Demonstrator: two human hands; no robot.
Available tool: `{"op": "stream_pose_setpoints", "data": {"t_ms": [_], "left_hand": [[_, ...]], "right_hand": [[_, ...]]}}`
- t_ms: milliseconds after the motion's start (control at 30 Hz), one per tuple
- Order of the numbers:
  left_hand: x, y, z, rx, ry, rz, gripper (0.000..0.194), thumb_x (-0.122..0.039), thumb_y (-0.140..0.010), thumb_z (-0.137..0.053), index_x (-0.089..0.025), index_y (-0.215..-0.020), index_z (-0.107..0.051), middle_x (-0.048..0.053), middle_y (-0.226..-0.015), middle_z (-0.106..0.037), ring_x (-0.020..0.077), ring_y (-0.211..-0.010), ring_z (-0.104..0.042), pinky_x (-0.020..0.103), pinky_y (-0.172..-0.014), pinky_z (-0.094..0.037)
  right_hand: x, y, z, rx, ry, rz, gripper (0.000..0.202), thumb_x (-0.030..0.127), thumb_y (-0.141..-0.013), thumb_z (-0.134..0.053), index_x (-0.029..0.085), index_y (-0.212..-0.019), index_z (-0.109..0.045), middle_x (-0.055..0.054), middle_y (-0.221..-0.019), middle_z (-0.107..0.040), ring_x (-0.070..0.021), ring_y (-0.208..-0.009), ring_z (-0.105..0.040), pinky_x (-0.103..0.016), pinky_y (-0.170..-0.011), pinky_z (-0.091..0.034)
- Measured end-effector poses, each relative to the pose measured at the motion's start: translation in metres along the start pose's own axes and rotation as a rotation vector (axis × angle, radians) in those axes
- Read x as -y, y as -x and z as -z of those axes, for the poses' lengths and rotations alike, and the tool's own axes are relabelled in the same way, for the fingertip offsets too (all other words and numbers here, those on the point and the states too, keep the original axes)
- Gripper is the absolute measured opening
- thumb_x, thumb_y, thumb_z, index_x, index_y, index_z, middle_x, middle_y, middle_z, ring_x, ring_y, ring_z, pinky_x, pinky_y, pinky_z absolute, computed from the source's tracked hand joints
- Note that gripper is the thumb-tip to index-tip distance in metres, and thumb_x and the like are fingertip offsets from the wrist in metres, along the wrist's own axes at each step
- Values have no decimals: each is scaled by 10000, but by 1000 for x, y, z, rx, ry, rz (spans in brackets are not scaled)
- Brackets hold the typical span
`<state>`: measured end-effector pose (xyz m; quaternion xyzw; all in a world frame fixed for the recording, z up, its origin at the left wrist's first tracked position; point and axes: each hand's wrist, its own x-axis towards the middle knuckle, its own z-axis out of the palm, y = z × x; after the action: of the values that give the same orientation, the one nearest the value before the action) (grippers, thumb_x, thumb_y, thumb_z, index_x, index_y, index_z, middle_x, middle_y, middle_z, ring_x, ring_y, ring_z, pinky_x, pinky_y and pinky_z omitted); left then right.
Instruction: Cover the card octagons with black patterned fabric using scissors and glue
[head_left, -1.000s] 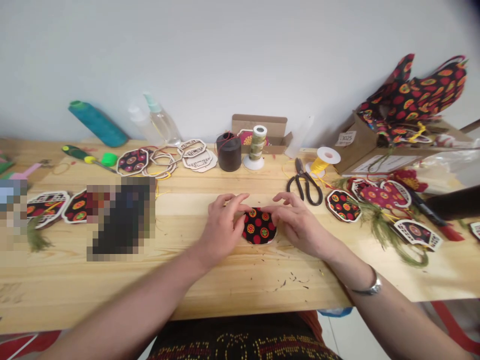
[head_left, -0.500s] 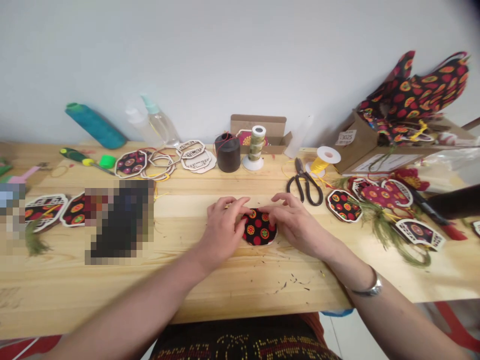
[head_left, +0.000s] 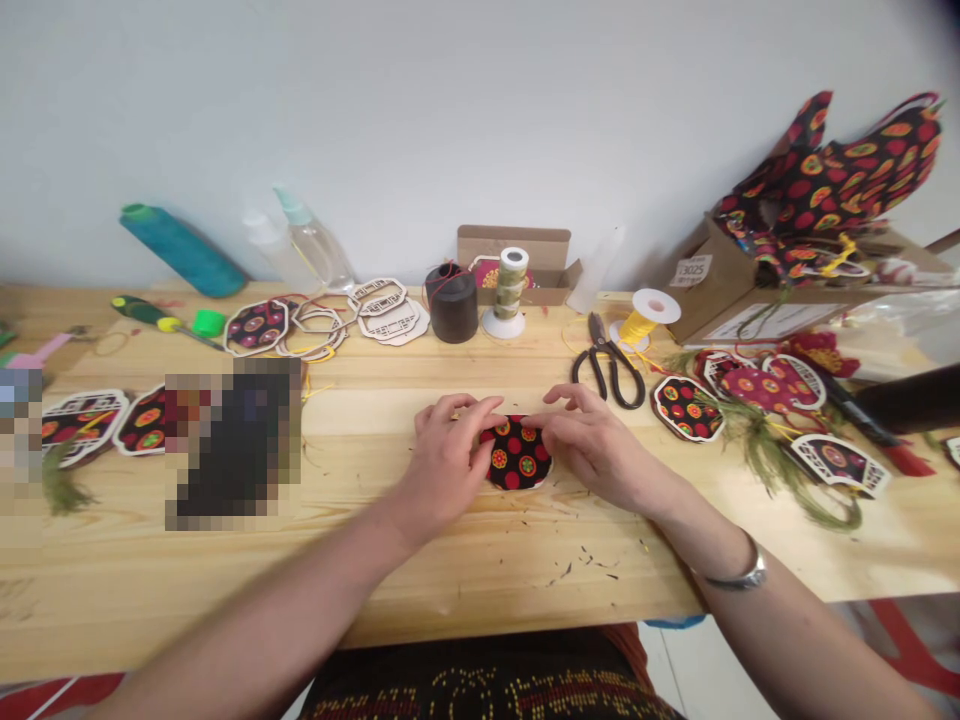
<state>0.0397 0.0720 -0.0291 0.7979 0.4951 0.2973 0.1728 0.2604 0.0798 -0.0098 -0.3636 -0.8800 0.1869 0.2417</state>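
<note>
A small rounded piece covered in black fabric with red dots and flowers lies on the wooden table, a thin pale rim showing along its lower edge. My left hand grips its left side, with thumb and fingers at the upper left edge. From the other side, my right hand has its fingers bent around the upper right edge, and a silver bracelet sits on that wrist. The fingertips partly hide the piece's top edge.
Black-handled scissors and a yellow thread spool lie beyond my right hand. Behind stand a black thread cone and a camouflage-coloured spool. Patterned ornaments lie rightward, near a cardboard box. Dark scraps dot the front.
The view has shifted very slightly, so the background objects appear a little further left. Both hands keep nearly the same hold on the fabric piece.
</note>
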Motion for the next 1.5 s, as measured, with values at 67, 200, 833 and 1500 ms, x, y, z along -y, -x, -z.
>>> {"op": "stream_pose_setpoints", "data": {"t_ms": [67, 200, 833, 1500], "left_hand": [[1, 0, 0, 16, -1, 2, 444, -83, -841, -531, -221, -1263, -526, 19, -1009, -759, 281, -1116, -524, 491, -964, -350], [1, 0, 1, 38, -4, 4, 431, -94, -850, -533, -213, -1264, -516, 21, -1035, -757, 282, -1118, -512, 492, -962, -338], [0, -3, 8, -11, -11, 50, 473, -29, -793, -468, -208, -1227, -530, 35, -1011, -740, 269, -1099, -513, 509, -980, -351], [-3, -5, 16, 172, -46, 79, 663, -146, -716, -579, -181, -1351, -388, 88, -1225, -576, 324, -1199, -348, 533, -1033, -285]], "right_hand": [[0, -1, -1, 0, 4, -5, 292, -13, -837, -444, 198, -832, -644, -71, -954, -680, -249, -1130, -500, -456, -935, -484], [0, -1, -2, -11, 6, -12, 315, -9, -850, -422, 190, -910, -659, -63, -875, -657, -233, -1087, -522, -442, -932, -493], [-8, 6, 6, -119, -55, -12, 335, -55, -754, -426, 192, -791, -650, -66, -782, -633, -251, -1076, -514, -411, -828, -500], [2, 4, 21, 74, -306, 38, 318, -87, -646, -380, 196, -608, -520, -31, -729, -642, -227, -1091, -531, -360, -830, -493]]}}
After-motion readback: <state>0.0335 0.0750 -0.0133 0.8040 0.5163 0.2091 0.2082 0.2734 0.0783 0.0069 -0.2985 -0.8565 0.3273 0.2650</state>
